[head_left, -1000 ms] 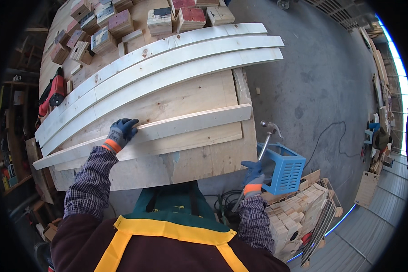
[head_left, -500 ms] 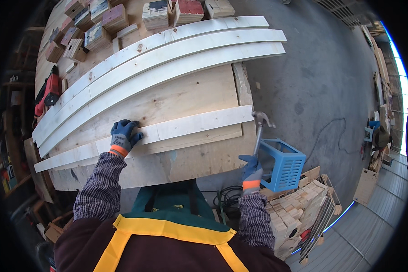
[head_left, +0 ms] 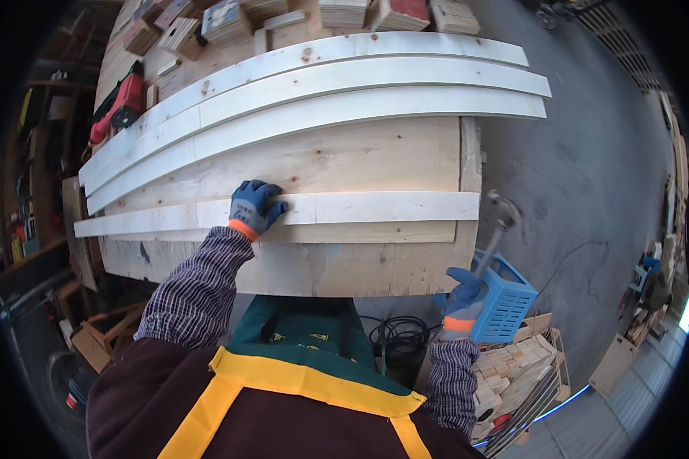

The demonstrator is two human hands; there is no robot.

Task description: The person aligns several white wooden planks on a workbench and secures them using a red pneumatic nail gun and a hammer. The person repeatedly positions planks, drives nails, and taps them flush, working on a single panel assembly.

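Left hand (head_left: 254, 208) on plank (head_left: 344, 208)

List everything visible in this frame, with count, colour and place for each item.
Slat: one, whitish, across the workbench's near part, under the left hand.
Long boards: three, whitish, side by side farther back.
Workbench: one, pale wood, centre.
Wood blocks: several, along the far edge.
Power tool: one, red, far left.
Crate: one, blue, lower right.
Hammer: one, metal head, in the right hand.
Left hand: blue glove, pressing the slat.
Right hand: blue glove, gripping the hammer.
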